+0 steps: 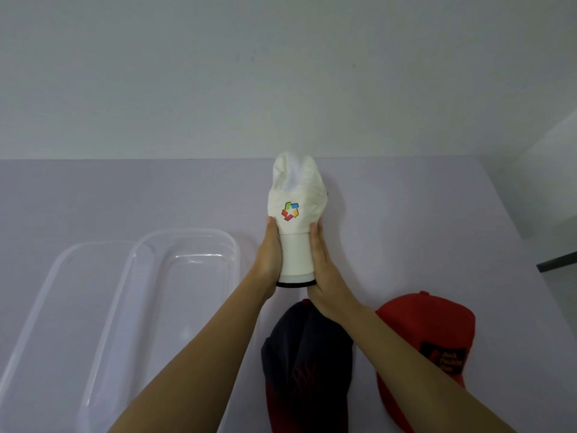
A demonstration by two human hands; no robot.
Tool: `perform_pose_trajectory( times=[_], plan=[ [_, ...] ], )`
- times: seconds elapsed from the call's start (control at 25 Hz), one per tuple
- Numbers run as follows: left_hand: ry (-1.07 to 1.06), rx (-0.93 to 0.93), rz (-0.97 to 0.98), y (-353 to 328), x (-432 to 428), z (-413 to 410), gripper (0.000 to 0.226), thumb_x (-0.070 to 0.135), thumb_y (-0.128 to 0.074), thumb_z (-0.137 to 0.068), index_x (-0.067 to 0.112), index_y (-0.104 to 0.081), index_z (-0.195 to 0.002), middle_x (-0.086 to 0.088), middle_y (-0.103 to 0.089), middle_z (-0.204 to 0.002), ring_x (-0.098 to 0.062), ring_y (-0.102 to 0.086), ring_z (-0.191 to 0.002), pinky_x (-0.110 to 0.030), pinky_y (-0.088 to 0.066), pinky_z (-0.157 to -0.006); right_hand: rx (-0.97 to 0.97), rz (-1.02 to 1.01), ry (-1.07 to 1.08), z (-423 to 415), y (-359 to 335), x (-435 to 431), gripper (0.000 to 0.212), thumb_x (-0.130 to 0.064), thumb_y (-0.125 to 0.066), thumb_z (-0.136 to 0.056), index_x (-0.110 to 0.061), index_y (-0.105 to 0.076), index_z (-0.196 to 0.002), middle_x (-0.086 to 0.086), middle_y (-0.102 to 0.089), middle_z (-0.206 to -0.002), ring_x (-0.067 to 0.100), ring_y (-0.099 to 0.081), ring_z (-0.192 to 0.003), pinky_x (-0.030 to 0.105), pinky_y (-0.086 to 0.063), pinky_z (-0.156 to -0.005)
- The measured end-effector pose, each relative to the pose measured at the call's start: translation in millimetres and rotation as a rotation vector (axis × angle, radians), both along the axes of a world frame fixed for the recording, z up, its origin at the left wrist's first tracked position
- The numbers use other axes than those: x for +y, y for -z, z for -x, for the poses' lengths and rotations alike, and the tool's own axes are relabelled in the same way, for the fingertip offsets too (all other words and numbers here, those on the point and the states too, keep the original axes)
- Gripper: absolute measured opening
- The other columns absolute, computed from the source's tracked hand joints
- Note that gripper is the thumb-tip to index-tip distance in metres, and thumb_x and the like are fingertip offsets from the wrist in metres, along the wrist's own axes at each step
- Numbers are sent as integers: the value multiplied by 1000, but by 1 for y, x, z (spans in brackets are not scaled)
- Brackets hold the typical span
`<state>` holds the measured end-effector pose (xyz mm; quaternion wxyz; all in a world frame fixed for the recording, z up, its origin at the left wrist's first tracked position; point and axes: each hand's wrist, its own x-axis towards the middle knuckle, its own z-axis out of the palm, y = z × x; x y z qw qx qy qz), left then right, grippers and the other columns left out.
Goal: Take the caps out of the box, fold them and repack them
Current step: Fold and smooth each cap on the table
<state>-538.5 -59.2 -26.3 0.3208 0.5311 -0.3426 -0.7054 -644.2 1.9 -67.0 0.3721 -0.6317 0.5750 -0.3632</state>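
Watching through the head camera, nearest to me I see two caps lying on the pale lilac worktop (406,214). A dark cap (306,345), navy at the crown and shading to red at its near end, sits between the two forearms. A red cap (437,320) with a black patch on its front lies just to the right, partly crossed by the right forearm. Both are outside the box.

To the left is the clear plastic box (187,231), with nothing inside it. A second clear plastic piece (46,307) lies on its left and overlaps it; I cannot tell which of the two sits on top.

Further out, both arms reach forward and hold the white cap (295,195) above the worktop, well clear of the box. The left hand (270,254) and the right hand (324,270) clasp opposite sides of the brim and squeeze it into a narrow curve. The fingers (314,235) lie close together along the brim's edges, and the thumbs are hidden. The brim's black underside shows at the near end. The crown points away from me, creased and folded inward at its far end, with a multicoloured logo (289,210) on the front panel.

Beyond the worktop is a plain pale wall (281,73).
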Motion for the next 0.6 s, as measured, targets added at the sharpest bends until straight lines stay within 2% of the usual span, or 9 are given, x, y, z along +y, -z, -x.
perform_pose_trajectory(
  times=[0.12,0.2,0.28,0.36,0.44,0.52,0.56,0.6],
  plan=[
    [-42,73,-5,5,5,-2,47,49,-19,-99,29,-62,-107,-2,-70,-108,-19,-67,-100,-38,-52,-91,-4,-22,-28,0,0,2,84,-7,-39,-88,-34,19,-142,0,21,-157,13,13,-146,33,-4,-120],
    [-70,112,-8,6,3,0,47,49,-22,-99,28,-62,-109,-2,-70,-110,-19,-67,-102,-37,-52,-91,-128,-32,4,-6,-7,-2,83,-4,-41,-91,-30,15,-146,-4,9,-159,14,0,-147,40,-11,-120],
    [-57,106,11,1,2,0,46,50,-22,-99,29,-63,-108,-2,-70,-110,-19,-67,-100,-36,-53,-88,-161,-47,28,-8,-10,-5,82,-2,-42,-94,-31,14,-146,-10,1,-158,10,-8,-146,38,-16,-119],
    [16,-8,40,-1,-2,-2,46,51,-19,-99,32,-60,-105,3,-69,-103,-14,-66,-94,-30,-53,-81,-36,-14,17,-2,-4,-3,89,-2,-44,-92,-36,21,-143,-4,11,-159,12,2,-147,34,-11,-119],
    [124,-167,113,0,-10,-6,44,50,-20,-98,29,-52,-120,3,-64,-112,-14,-62,-103,-29,-51,-86,103,37,11,13,2,-1,90,-2,-43,-91,-39,22,-142,1,21,-157,12,13,-145,27,-11,-118],
    [124,-315,252,3,-22,-12,53,48,-30,-97,23,-25,-144,-4,-42,-144,-22,-42,-133,-41,-37,-108,202,56,1,28,0,1,89,1,-42,-89,-38,18,-142,-1,22,-155,11,9,-144,29,-33,-111],
    [106,-393,323,1,-30,-15,63,49,-34,-96,24,-9,-149,-4,-22,-156,-22,-23,-143,-43,-23,-116,255,57,-9,32,-3,2,92,2,-42,-86,-40,18,-141,-3,21,-154,13,3,-144,34,-46,-100],
    [114,-460,405,-2,-37,-17,70,50,-36,-96,25,0,-150,-1,-7,-160,-18,-9,-147,-40,-11,-118,307,66,-22,34,-6,3,97,3,-43,-85,-45,20,-140,-2,20,-153,18,0,-145,36,-53,-88]
  ],
)
